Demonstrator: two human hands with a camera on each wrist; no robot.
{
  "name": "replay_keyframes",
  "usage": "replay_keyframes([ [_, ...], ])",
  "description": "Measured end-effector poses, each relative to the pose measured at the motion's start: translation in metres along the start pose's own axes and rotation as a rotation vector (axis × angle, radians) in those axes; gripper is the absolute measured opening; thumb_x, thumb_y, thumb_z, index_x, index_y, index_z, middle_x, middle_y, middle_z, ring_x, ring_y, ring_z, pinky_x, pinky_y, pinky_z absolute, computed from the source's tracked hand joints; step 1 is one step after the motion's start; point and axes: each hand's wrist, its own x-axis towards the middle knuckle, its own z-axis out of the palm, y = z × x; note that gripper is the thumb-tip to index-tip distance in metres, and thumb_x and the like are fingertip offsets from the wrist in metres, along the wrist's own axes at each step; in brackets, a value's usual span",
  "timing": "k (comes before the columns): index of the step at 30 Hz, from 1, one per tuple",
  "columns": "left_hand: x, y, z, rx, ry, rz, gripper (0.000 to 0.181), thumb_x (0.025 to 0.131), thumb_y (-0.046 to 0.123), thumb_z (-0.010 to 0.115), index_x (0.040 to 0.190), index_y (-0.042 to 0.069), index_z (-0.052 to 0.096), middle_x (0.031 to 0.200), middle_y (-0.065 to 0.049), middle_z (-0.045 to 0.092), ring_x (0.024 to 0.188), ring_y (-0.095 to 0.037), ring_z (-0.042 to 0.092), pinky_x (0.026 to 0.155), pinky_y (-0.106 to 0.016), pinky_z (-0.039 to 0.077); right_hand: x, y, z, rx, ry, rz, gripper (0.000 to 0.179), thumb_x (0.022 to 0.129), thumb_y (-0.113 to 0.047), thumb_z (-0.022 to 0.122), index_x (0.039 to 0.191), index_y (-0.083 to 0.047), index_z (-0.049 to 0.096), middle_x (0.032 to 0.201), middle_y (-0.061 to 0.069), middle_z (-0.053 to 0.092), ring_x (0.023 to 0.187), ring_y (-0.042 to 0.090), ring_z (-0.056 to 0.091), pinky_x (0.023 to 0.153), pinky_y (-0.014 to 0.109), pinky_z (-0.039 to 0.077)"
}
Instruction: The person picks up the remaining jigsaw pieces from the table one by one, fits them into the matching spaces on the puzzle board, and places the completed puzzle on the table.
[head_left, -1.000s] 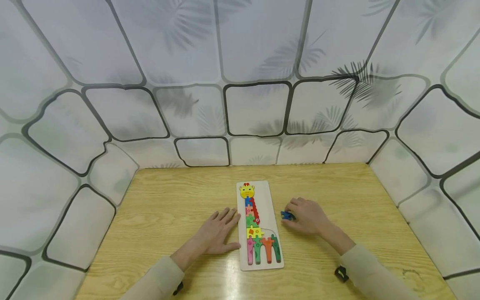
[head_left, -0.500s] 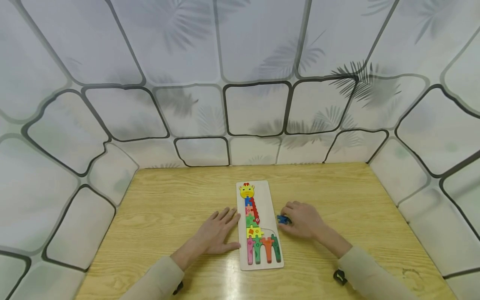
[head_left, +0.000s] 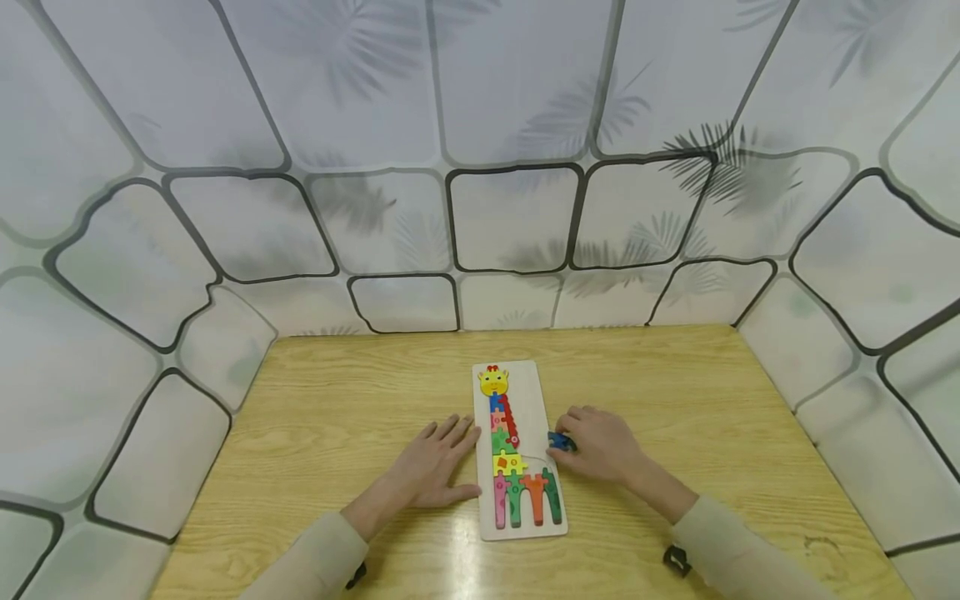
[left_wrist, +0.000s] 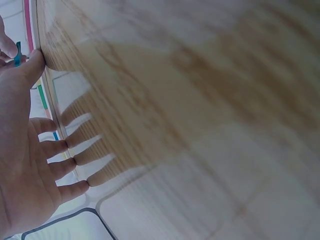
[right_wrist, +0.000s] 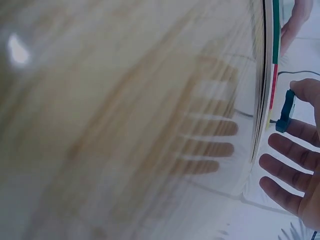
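A giraffe puzzle board (head_left: 531, 417) with coloured pieces set in it lies in the middle of the table in the head view. The yellow head (head_left: 494, 382) is at its far end and the leg pieces (head_left: 537, 500) at its near end. My left hand (head_left: 431, 467) lies with fingers spread, thumb and fingertips at the board's left edge. My right hand (head_left: 602, 442) pinches a blue puzzle piece (head_left: 562, 442) between thumb and index finger at the board's right edge. In the right wrist view the piece (right_wrist: 285, 111) stands edge-on between the fingertips, the other fingers extended.
The board rests on a glossy wood-grain table (head_left: 360, 392) that reflects light. Pale walls (head_left: 397, 225) with a dark stone-outline pattern rise behind and at both sides. A black wrist strap part (head_left: 677, 560) shows beneath the right sleeve (head_left: 738, 542).
My right hand has moved left and slightly nearer to me with the blue puzzle piece, up to the board's right edge. The left hand and the board have stayed in place.
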Motion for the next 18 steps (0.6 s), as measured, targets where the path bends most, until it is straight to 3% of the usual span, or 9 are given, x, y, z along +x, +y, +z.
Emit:
replay_keyframes([
  [18,0.000,0.000,-0.001,-0.008,-0.006,-0.006,0.094,0.098,0.076,0.046,0.167,0.014,0.032,0.174,-0.014,0.032,0.160,-0.038,0.035,0.127,-0.058,0.037,0.002,-0.015,0.000,0.065,-0.074,0.005,0.036,0.089,-0.056,0.079,0.100,-0.022,0.076,0.093,-0.009,0.070,0.074,0.004,0.050,0.062,0.018,0.042],
])
